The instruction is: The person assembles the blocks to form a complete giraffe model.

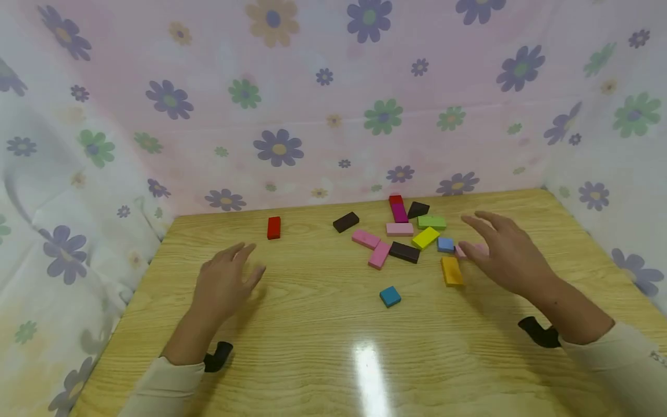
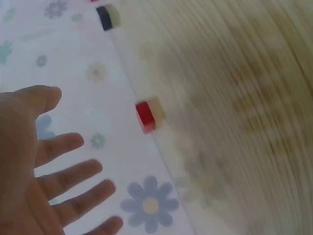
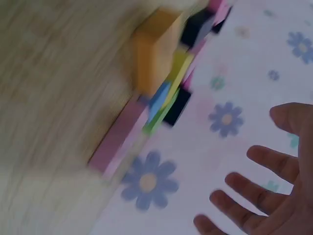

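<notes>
Between the hands point(image 1: 221, 286) point(image 1: 513, 255) (mostly rightward), colored blocks point(image 1: 404, 252)

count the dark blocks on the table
3: one dark block left of the cluster, a second dark block near the yellow block, a third dark block beside the magenta block. The right hand could hide more.

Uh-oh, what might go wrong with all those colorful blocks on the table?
The orange block and the light blue block lie near each other, so if the right hand grabs one, it might bump the other.

The pink block nearest that hand is partly hidden by it in the head view, so it might get knocked by accident.

The magenta block lies near the flowered cloth, so a push backward might shove it that way.
</notes>
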### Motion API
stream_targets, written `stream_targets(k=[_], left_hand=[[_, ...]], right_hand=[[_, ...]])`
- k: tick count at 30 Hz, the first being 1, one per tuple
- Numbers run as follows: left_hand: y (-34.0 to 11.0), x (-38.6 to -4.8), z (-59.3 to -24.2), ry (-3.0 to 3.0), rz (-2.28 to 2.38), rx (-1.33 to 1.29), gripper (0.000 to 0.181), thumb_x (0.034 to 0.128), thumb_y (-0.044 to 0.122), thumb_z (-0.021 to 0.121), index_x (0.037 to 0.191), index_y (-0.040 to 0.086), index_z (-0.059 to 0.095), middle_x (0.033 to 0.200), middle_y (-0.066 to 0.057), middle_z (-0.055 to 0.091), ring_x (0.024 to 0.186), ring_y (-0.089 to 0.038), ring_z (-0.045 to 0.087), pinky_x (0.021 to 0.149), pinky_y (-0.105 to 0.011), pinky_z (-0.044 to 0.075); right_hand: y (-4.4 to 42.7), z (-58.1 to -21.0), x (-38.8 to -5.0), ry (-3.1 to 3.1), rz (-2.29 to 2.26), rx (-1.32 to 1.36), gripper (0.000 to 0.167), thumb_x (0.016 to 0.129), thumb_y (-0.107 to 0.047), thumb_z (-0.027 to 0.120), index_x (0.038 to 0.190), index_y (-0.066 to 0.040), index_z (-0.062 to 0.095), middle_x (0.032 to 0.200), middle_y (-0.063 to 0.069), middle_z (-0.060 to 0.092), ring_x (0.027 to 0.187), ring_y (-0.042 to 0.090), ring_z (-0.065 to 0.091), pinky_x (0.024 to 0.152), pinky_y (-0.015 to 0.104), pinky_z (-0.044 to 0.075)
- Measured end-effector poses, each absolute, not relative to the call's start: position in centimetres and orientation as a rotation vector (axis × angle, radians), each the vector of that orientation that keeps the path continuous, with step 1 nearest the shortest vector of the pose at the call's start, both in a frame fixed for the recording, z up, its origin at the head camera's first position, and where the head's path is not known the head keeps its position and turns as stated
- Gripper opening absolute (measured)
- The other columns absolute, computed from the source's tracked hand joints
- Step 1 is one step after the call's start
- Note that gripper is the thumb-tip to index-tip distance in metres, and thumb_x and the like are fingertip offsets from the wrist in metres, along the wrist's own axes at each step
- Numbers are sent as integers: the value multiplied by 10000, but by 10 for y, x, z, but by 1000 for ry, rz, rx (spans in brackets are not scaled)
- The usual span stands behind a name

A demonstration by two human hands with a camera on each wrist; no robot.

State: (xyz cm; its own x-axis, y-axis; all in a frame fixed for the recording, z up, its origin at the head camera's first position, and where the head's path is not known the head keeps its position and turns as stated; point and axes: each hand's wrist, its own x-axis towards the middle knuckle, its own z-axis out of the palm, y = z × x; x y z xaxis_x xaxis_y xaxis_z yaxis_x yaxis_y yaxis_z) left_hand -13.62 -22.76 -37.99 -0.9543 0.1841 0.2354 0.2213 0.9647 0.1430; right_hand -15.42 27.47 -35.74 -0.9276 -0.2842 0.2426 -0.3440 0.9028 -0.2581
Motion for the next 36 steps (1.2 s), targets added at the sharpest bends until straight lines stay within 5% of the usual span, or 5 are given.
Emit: stream_targets(k=[2, 6, 14, 28, 36], left_hand=[[-214, -136, -380, -2822, -281, -351, 497, 948, 374, 681, 1348, 85, 623, 1300, -198, 649, 1118, -416, 642, 908, -608, 528], [-181, -139, -378, -2761, -348, -423, 392, 906, 331, 744, 1212, 88, 716, 1131, -164, 731, 920, -361, 715, 772, -518, 597], [-109, -157, -378, -2892, -484, -537, 381, 924, 401, 711, 1176, 117, 739, 1119, -74, 745, 918, -246, 720, 728, -386, 609], [-37, -188, -396, -3078, -401, -551, 478, 929, 574, 622, 1150, 170, 751, 1035, 22, 745, 882, -146, 691, 686, -309, 567], [-23, -199, -400, -3092, -422, -535, 432, 919, 500, 677, 645, 186, 560, 564, 64, 428, 546, -107, 435, 475, -258, 306]], right_hand=[[261, -358, -148, -2818, 517, 532, 483, 961, -251, 678, 1383, -44, 568, 1384, 261, 526, 1258, 495, 475, 951, 682, 451], [231, -363, -143, -2802, 577, 627, 339, 924, -167, 719, 1234, -34, 688, 1199, 211, 650, 1142, 421, 588, 876, 578, 559], [188, -383, -165, -2888, 505, 775, 312, 929, -184, 716, 1211, -51, 720, 1171, 158, 680, 1079, 324, 650, 850, 451, 597], [169, -397, -192, -2938, 393, 935, 345, 913, -155, 734, 1222, -5, 700, 1303, 165, 652, 1289, 381, 558, 1050, 521, 496], [169, -399, -194, -2906, 406, 995, 317, 907, -112, 730, 1195, 17, 708, 1275, 166, 658, 1281, 387, 558, 1045, 516, 501]])
